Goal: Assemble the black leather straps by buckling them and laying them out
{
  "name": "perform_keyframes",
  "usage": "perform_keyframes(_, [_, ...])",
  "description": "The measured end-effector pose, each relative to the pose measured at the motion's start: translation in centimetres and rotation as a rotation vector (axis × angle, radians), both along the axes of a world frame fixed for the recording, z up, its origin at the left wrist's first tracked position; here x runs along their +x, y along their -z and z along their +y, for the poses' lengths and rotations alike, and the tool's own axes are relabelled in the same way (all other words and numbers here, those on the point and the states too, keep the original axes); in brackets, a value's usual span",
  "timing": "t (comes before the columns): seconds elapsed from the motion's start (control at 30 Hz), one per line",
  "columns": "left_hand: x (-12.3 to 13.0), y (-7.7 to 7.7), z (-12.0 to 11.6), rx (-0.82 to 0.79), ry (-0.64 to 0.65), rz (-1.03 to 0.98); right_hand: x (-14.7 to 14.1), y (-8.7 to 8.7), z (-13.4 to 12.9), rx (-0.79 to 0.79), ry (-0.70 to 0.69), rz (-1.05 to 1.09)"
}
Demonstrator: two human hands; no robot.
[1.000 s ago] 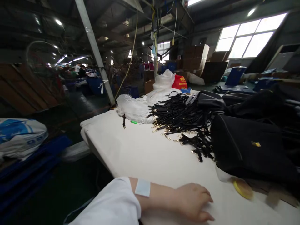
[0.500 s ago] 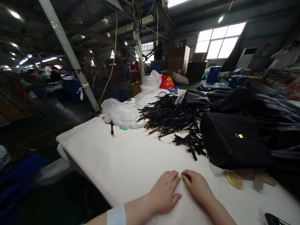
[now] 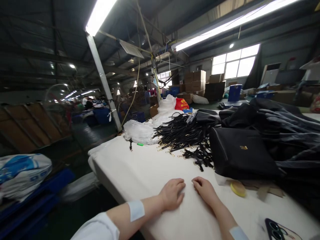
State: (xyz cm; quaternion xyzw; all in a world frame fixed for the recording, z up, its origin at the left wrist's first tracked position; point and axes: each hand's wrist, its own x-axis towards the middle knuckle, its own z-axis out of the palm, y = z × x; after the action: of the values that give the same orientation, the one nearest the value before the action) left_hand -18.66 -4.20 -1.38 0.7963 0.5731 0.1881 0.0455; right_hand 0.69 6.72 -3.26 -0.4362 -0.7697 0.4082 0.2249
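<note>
My left hand (image 3: 172,194) rests on the white-covered table (image 3: 140,170), fingers loosely bent and thumb apart, holding nothing visible. Just to its right, separated by a narrow gap, my right hand (image 3: 203,190) rests on the cover with curled fingers and thumb drawn together; nothing shows in it. Beyond both hands lies a small bunch of short black straps (image 3: 198,156) with gold clasps. A larger heap of long black straps (image 3: 178,133) spreads behind it. A black bag (image 3: 242,151) with a gold metal fitting lies to the right of the straps.
A yellow tape roll (image 3: 238,189) lies below the bag, and a phone (image 3: 277,230) at the lower right. White plastic wrap (image 3: 141,131), a green item (image 3: 140,144) and one short strap (image 3: 130,144) are at the far left. A metal post (image 3: 105,83) rises by the table corner.
The camera view has tilted up and turned left, bringing ceiling lamps and a bag on the left into view. My hands have moved slightly apart, and my left fingers are more bent.
</note>
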Motion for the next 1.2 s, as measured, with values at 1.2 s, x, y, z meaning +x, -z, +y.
perform_keyframes(1.2, [-0.8,0.1,-1.2,-0.064,-0.115,-0.077,-0.6,-0.9,-0.6,0.001,0.070,-0.029])
